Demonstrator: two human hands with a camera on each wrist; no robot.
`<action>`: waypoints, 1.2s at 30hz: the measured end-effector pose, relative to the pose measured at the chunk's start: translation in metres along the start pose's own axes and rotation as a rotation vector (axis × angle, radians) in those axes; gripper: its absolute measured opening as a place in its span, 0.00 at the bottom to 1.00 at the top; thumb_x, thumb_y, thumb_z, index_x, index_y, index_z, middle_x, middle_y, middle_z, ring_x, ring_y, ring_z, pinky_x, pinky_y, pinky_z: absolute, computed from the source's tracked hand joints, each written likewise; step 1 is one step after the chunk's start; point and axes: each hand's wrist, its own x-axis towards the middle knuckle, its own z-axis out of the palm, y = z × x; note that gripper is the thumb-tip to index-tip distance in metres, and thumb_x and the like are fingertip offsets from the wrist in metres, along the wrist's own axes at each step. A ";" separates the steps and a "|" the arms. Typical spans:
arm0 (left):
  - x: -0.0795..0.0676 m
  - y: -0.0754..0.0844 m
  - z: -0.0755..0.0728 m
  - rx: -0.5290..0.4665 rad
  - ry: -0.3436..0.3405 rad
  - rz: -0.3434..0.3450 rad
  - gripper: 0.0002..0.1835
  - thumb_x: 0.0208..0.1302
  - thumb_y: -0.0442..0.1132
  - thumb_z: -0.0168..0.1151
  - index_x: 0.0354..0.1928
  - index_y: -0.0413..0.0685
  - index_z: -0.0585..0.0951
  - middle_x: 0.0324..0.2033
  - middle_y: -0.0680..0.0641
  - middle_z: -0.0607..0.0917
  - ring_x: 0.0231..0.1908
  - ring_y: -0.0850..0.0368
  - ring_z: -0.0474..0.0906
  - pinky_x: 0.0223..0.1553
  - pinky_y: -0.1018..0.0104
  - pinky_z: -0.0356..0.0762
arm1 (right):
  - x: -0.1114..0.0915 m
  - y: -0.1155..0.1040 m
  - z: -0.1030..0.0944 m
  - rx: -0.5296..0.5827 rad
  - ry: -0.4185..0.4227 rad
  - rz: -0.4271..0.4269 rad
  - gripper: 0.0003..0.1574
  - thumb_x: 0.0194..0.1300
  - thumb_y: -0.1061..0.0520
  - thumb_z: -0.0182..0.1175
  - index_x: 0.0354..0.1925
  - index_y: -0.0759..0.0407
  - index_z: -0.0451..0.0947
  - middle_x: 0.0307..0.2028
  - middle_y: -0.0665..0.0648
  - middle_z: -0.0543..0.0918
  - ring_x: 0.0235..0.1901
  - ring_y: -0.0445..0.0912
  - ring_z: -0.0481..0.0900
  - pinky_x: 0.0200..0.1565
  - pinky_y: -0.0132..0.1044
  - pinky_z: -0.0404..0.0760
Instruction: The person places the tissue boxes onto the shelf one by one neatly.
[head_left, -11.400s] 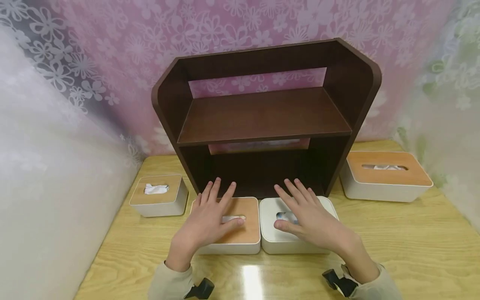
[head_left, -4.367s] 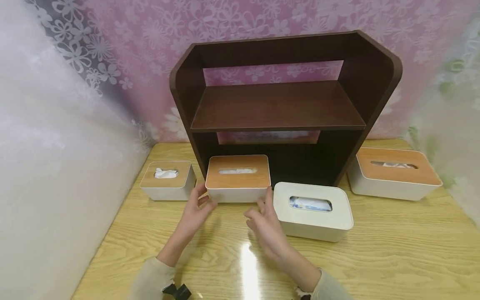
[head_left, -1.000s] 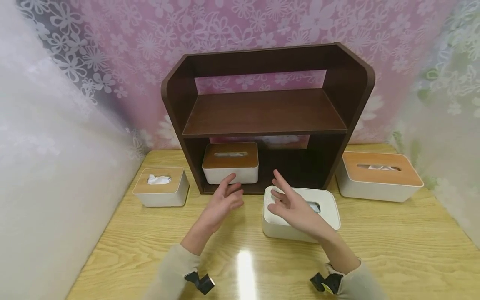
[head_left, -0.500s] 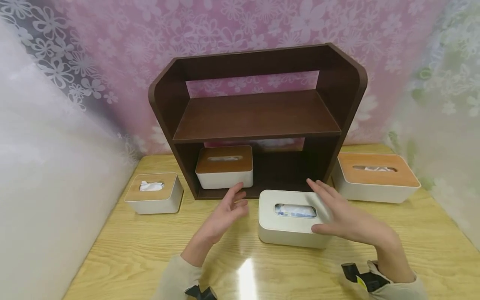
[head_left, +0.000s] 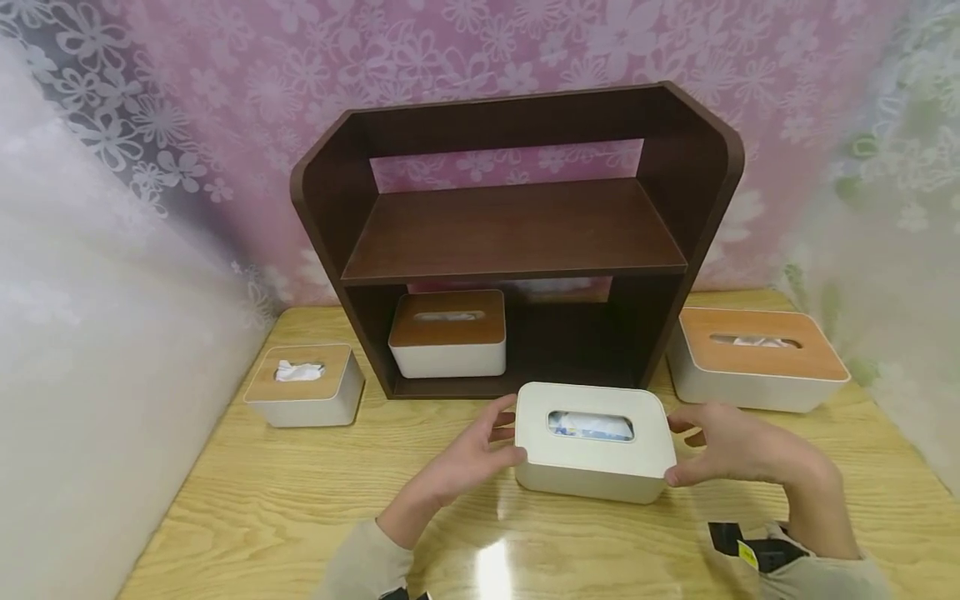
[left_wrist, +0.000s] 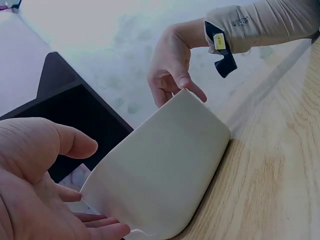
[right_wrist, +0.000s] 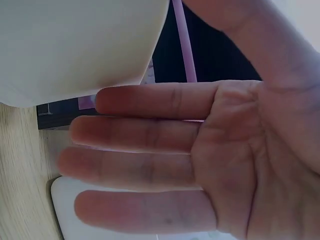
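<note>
A white tissue box point(head_left: 596, 479) with a white lid stands on the table in front of the shelf, tissue showing in its oval slot. My left hand point(head_left: 472, 458) is at its left end, fingertips right at the side; the left wrist view shows the thumb held apart from the wall. My right hand point(head_left: 738, 446) is at the right end, thumb near the front corner. The right wrist view shows its fingers point(right_wrist: 150, 135) straight, the uppermost fingertip right at the box edge. A wood-lidded tissue box point(head_left: 450, 358) sits at the left of the lower shelf.
A dark brown two-tier shelf point(head_left: 517, 229) stands at the back against a flowered curtain. A small wood-lidded tissue box point(head_left: 307, 400) is left of it, and a larger one point(head_left: 765, 379) is right. A pale wall point(head_left: 90, 350) bounds the table's left side.
The wood-lidded box has gone from the table's front into the lower left shelf. My hands have left it, and both have come to opposite ends of the white box.
</note>
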 end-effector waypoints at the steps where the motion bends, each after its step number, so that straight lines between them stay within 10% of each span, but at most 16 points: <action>1: 0.000 -0.001 0.001 0.013 0.005 0.004 0.39 0.68 0.38 0.59 0.76 0.45 0.53 0.68 0.36 0.64 0.67 0.38 0.63 0.63 0.45 0.69 | 0.000 0.001 0.000 0.018 -0.011 -0.006 0.42 0.50 0.47 0.76 0.58 0.68 0.76 0.55 0.63 0.81 0.49 0.63 0.82 0.44 0.45 0.84; 20: 0.007 -0.013 -0.001 -0.036 -0.017 0.007 0.37 0.69 0.36 0.59 0.75 0.47 0.53 0.67 0.35 0.64 0.65 0.38 0.66 0.59 0.48 0.73 | 0.006 0.013 0.002 0.298 -0.122 -0.011 0.46 0.53 0.56 0.75 0.65 0.69 0.67 0.54 0.67 0.79 0.33 0.48 0.85 0.25 0.41 0.82; 36: 0.003 -0.003 -0.017 -0.160 -0.021 0.094 0.38 0.66 0.34 0.58 0.75 0.42 0.54 0.72 0.38 0.59 0.71 0.38 0.58 0.67 0.47 0.62 | 0.007 0.002 -0.001 0.301 -0.104 -0.183 0.50 0.64 0.55 0.68 0.73 0.71 0.55 0.62 0.72 0.73 0.52 0.50 0.84 0.45 0.37 0.84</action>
